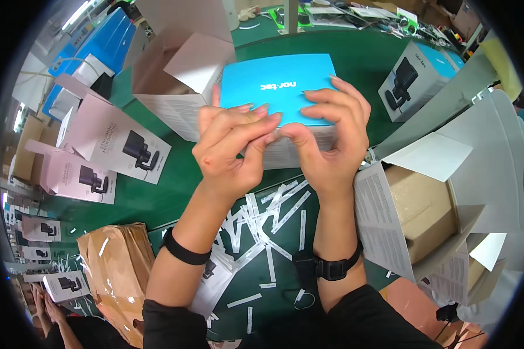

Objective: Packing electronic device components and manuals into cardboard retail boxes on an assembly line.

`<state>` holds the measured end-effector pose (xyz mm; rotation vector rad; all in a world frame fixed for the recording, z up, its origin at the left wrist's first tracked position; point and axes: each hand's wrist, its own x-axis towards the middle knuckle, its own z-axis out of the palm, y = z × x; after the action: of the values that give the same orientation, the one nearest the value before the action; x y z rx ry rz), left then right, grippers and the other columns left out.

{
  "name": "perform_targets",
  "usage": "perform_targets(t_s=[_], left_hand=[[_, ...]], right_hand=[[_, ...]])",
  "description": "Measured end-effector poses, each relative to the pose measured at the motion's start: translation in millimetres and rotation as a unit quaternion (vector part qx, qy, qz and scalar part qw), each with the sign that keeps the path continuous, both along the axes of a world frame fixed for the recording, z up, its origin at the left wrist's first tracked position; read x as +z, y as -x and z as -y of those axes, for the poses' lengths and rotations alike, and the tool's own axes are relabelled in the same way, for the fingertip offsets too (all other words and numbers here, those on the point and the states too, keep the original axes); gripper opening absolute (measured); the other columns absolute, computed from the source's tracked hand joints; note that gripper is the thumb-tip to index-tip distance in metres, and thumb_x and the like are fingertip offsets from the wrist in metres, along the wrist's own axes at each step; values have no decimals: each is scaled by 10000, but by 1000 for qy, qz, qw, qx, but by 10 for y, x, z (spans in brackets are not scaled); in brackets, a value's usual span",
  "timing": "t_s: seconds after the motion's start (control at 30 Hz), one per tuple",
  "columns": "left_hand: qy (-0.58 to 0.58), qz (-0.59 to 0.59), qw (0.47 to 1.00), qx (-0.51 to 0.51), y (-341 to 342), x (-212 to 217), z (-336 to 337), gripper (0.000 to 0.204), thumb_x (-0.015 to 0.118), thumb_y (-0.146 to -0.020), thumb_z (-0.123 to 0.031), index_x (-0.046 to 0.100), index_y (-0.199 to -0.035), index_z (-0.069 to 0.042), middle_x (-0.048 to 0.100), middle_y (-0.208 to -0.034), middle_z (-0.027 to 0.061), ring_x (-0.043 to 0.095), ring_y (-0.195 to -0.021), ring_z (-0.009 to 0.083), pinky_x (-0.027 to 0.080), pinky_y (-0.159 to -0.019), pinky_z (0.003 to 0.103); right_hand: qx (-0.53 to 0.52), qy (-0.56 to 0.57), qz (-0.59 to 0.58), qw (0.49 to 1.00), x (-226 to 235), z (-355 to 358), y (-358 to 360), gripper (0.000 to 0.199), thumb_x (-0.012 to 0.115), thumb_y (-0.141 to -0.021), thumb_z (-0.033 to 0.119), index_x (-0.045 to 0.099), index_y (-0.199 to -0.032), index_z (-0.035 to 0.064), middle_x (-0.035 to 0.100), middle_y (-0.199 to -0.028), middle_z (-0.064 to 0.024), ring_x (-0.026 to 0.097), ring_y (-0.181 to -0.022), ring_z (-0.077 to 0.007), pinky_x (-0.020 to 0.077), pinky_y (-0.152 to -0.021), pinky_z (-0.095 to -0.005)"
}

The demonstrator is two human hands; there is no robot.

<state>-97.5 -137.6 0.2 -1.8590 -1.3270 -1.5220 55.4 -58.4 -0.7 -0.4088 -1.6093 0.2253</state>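
A closed carton box (273, 70) with a bright blue top and pale printed sides stands before me on the green table. My left hand (230, 139) is bent over its near left part, fingers curled, with the thumb and fingertips together at the front top edge. My right hand (335, 128) lies over the near right part, fingers on the blue top and thumb bent against the same edge. The two thumb tips almost meet there. Whether anything thin lies under the fingertips is hidden. Narrow white printed strips (262, 227) lie scattered below my wrists.
Open pale boxes (174, 104) stand behind and left, beside printed cartons (128, 139). More open boxes (419, 215) lean at the right. A brown paper-wrapped bundle (119, 273) lies lower left. A finished-looking box (416, 75) stands far right. Another person's hands (46, 302) show lower left.
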Motion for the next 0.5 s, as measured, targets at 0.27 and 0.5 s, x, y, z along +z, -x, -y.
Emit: perform_targets(t_s=[0.27, 0.5], left_hand=[[83, 61, 995, -6, -204, 182, -25, 340, 771, -764, 49, 821, -1046, -133, 763, -1072, 52, 664, -983, 273, 496, -1053, 426], [117, 24, 987, 106, 16, 720, 1013, 360, 675, -842, 84, 718, -1182, -30, 703, -1169, 163, 679, -1035, 371, 545, -914, 430]], right_hand=[[-51, 59, -64, 995, -41, 17, 3, 187, 798, -775, -23, 694, -923, 26, 708, -1025, -119, 608, -1222, -405, 506, -1005, -456], [-183, -9, -9, 983, 520, 708, 377, 253, 729, -792, -24, 719, -1035, 44, 682, -1202, -116, 565, -1230, -387, 437, -1052, -526]])
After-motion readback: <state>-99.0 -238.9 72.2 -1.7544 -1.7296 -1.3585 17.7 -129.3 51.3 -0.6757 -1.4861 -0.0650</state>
